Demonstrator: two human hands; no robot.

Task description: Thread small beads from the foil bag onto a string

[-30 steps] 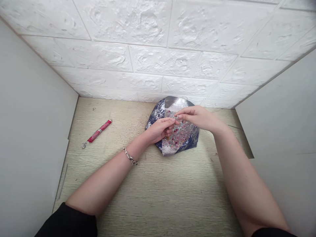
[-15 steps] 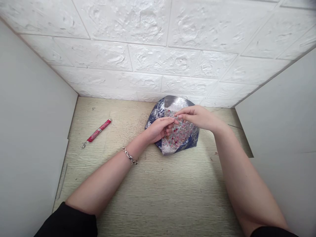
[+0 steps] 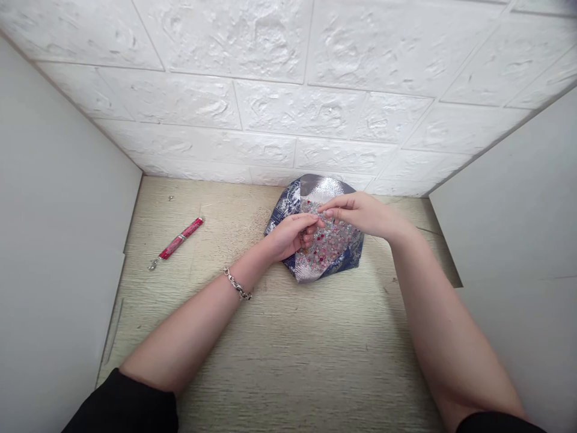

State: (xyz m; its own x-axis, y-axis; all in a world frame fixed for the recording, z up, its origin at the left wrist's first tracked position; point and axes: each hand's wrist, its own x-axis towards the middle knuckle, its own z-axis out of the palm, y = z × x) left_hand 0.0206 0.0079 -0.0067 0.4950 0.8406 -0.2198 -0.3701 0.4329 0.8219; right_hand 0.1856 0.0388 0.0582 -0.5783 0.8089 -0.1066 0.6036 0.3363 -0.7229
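Many small clear, pink and red beads (image 3: 324, 246) lie heaped on a silver-lined, dark blue patterned bag (image 3: 311, 275) that is spread out on the table. Over the beads, my left hand (image 3: 291, 236) is closed in a pinch, thumb against forefinger, with the other fingers curled. My right hand (image 3: 356, 213) comes in from the right, its thumb and fingertips pinched together close to the left fingertips. Whatever sits between the fingertips is too small to make out. A silver chain bracelet (image 3: 237, 284) is on my left wrist.
A thin red packet (image 3: 181, 239) with silvery ends lies to the left on the wooden table (image 3: 279, 349). A small bit (image 3: 170, 198) sits behind it. White brick-patterned wall (image 3: 270, 102) rises at the back, with grey panels (image 3: 58, 210) on both sides.
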